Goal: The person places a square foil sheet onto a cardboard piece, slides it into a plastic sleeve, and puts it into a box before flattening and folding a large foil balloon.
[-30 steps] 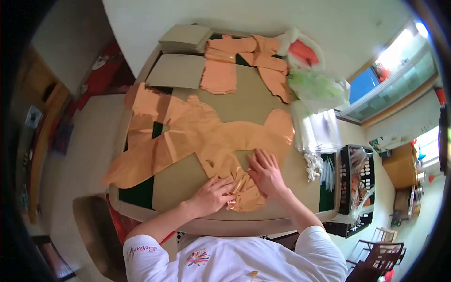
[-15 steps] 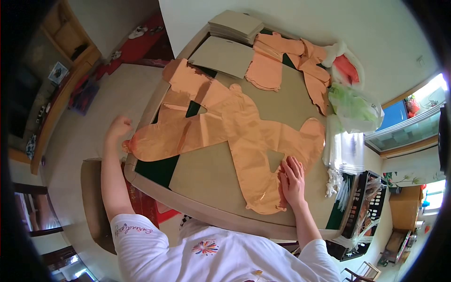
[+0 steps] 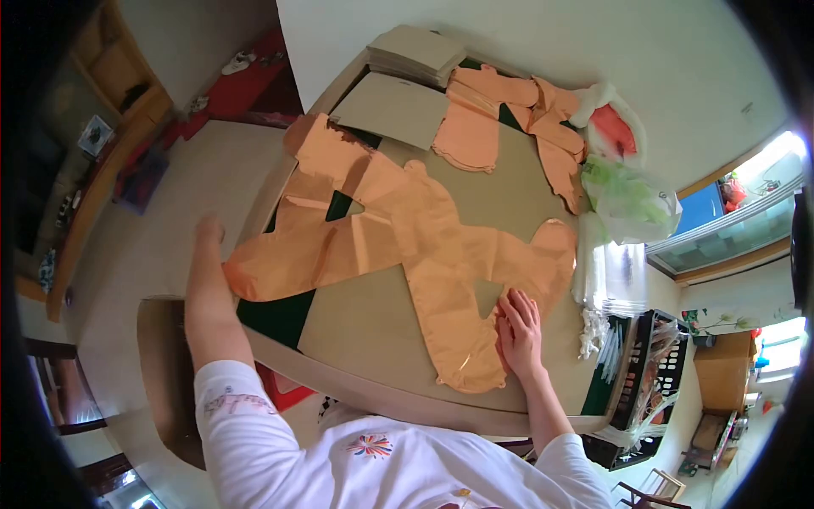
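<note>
A large flat sheet of copper-coloured foil (image 3: 424, 220), shaped like a figure with rounded ends, lies spread over the table. My right hand (image 3: 519, 331) rests flat on its lower right part, fingers stretched out and close to a triangular gap. Off the table's left edge hangs my left hand (image 3: 210, 227), just beyond the foil's rounded left end; its fingers are blurred and I cannot make out whether they hold anything. More folded foil pieces (image 3: 471, 127) lie at the back of the table.
Grey card sheets (image 3: 394, 110) are stacked at the back left. Along the right side lie a green and white plastic bag (image 3: 632, 199), clear plastic packs (image 3: 617, 276) and a black crate (image 3: 649, 373). A cardboard box (image 3: 161, 365) stands below left of the table (image 3: 373, 382).
My left hand has dropped slightly and turned beside the table edge, and the foil's left tip lies flatter. The whole view has shifted a little. My right hand stays on the foil.
</note>
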`<state>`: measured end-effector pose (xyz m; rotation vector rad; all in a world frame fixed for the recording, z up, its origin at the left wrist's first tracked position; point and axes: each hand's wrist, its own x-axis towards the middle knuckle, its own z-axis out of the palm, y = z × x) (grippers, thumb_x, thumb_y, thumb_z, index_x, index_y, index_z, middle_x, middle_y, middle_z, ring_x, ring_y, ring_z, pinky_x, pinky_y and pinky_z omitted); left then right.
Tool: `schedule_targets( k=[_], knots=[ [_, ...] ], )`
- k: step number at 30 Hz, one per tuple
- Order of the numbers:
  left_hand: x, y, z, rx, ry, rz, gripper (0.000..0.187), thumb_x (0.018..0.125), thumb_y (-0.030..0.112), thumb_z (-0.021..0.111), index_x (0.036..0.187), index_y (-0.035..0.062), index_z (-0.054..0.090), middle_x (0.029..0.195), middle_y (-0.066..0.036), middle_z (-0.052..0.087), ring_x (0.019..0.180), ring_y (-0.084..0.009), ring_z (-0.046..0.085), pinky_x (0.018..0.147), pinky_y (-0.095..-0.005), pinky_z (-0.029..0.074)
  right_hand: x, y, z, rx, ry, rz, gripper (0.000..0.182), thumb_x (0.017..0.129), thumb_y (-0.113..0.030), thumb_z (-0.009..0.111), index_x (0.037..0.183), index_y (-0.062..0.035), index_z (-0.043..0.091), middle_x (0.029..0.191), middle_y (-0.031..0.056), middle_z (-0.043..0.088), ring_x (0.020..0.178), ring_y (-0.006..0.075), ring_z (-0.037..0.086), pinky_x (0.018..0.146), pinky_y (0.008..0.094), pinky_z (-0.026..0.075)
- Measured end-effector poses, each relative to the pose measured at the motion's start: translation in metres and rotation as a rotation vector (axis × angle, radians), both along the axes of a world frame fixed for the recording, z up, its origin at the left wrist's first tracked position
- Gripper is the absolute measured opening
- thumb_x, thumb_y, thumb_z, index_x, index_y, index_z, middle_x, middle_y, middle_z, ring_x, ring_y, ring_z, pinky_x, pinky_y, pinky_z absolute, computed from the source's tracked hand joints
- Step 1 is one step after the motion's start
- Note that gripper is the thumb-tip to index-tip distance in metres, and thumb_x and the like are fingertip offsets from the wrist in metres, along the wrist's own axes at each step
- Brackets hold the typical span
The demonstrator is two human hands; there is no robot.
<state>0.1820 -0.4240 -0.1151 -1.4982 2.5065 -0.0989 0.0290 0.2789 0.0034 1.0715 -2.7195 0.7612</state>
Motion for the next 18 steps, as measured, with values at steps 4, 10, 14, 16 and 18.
schedule_targets(
  k=[4, 10, 14, 16, 18],
  knots=[
    [-0.04, -0.008, 0.058, 0.139, 0.16, -0.17, 0.02, 0.088, 0.016, 0.059, 0.102, 0.0041, 0.068, 0.102, -0.018, 0.068, 0.094, -0.0257, 0.065, 0.084, -0.0398, 0.052, -0.001, -0.001, 0.003, -0.003, -0.002, -0.005, 0.036, 0.087, -0.006, 0.057, 0.122, -0.0028, 0.061, 0.132, 0.0196, 0.054, 0.126, 0.0375, 0.047, 0.109, 0.0489, 0.033],
    [0.02, -0.035, 0.096, 0.597, 1.02, -0.032, 0.031, 0.092, 0.022, 0.058, 0.117, 0.0034, 0.061, 0.107, -0.013, 0.067, 0.093, -0.021, 0.065, 0.075, -0.0373, 0.052, -0.005, -0.002, 0.0, -0.046, -0.011, 0.035, 0.035, 0.087, -0.005, 0.056, 0.121, -0.0022, 0.062, 0.13, 0.0197, 0.055, 0.124, 0.0376, 0.049, 0.108, 0.0484, 0.033],
    [0.072, -0.084, -0.008, 0.82, 1.121, 0.293, 0.038, 0.093, 0.021, 0.057, 0.127, 0.0032, 0.057, 0.113, -0.014, 0.066, 0.096, -0.0215, 0.065, 0.077, -0.0378, 0.052, -0.004, -0.003, 0.001, -0.074, 0.002, 0.018, 0.032, 0.086, -0.005, 0.058, 0.117, -0.0044, 0.064, 0.128, 0.0186, 0.056, 0.123, 0.0362, 0.05, 0.107, 0.0487, 0.035],
    [0.043, 0.014, 0.047, 0.554, 0.526, 0.16, 0.036, 0.094, 0.021, 0.056, 0.125, 0.0027, 0.058, 0.114, -0.015, 0.066, 0.098, -0.0226, 0.065, 0.079, -0.0375, 0.052, -0.004, -0.002, 0.001, -0.066, 0.016, 0.025, 0.032, 0.085, -0.005, 0.059, 0.116, -0.0042, 0.064, 0.127, 0.0188, 0.057, 0.122, 0.0364, 0.05, 0.106, 0.0488, 0.036],
    [0.004, 0.057, 0.096, 0.468, 0.46, 0.021, 0.034, 0.095, 0.021, 0.055, 0.122, 0.0023, 0.06, 0.115, -0.015, 0.066, 0.101, -0.0237, 0.065, 0.081, -0.0373, 0.051, -0.007, -0.005, 0.0, -0.091, 0.028, 0.047, 0.032, 0.084, -0.005, 0.06, 0.116, -0.0039, 0.064, 0.126, 0.0189, 0.057, 0.122, 0.0366, 0.051, 0.105, 0.0488, 0.037]
  ],
)
